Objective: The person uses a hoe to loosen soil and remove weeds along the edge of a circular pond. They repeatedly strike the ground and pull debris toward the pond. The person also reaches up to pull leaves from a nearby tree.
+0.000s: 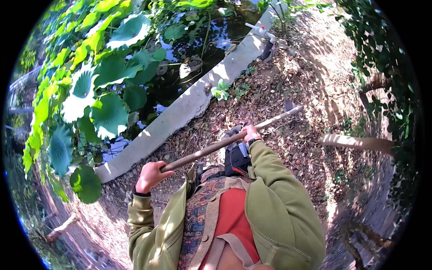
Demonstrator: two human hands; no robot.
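My left hand (153, 176) is closed around the near end of a long wooden tool handle (206, 151). Farther along the same handle, my right hand (251, 133) grips it in front of my body. The handle slants up to the right, and a dark metal blade (289, 105), apparently a hoe's, shows at its far end, low over or touching the leaf-covered soil (287, 81). How deep the blade sits cannot be told. A black bag (237, 156) with red trim is at my waist, partly under the handle and right forearm.
A concrete pond edge (179, 116) runs diagonally on the left, with dark water (216, 32) and lotus leaves (109, 116) beyond. A white pipe with a red-marked valve (262, 29) stands at the edge. Tree trunks (357, 142) and branches lie right.
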